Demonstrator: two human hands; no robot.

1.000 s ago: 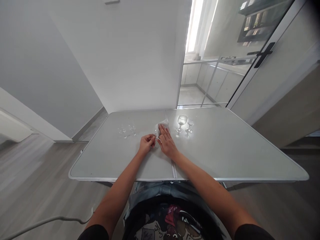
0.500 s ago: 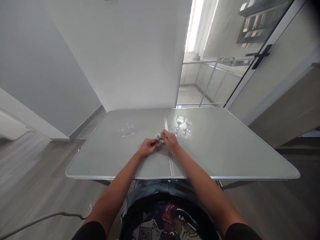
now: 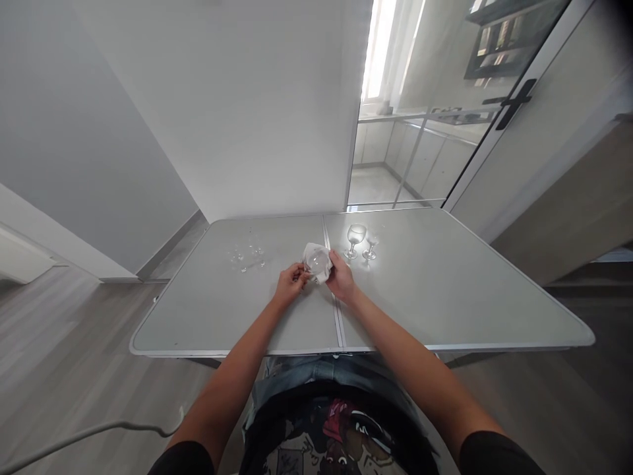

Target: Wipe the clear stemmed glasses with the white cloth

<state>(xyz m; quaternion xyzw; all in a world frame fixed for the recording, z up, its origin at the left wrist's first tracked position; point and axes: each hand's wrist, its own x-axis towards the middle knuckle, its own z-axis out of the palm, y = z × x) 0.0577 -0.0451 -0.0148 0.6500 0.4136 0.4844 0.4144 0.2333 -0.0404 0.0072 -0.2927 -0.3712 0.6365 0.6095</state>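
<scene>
Above the middle of the table, a clear wine glass [image 3: 318, 262] lies tilted between my hands, its round bowl facing up toward me. A white tissue or cloth [image 3: 312, 251] wraps around the bowl. My left hand [image 3: 290, 284] is closed, fingers pinched at the glass's lower end; the stem is mostly hidden. My right hand [image 3: 341, 277] grips the white cloth against the bowl's right side, thumb on top. Just beyond it stand a larger stemmed glass [image 3: 355, 239] and a smaller stemmed glass [image 3: 370, 248], both upright.
Several pieces of clear glassware [image 3: 254, 254] stand on the table's left half, faint and hard to make out. A folding seam [image 3: 339, 323] crosses the pale table [image 3: 445, 290]. Behind are a white wall and a glass door [image 3: 390, 185]. A cable [image 3: 113, 427] hangs at lower left.
The glass has turned so its bowl now faces up, with the white cloth spread around it. My right hand has moved from over the bowl to its right side.
</scene>
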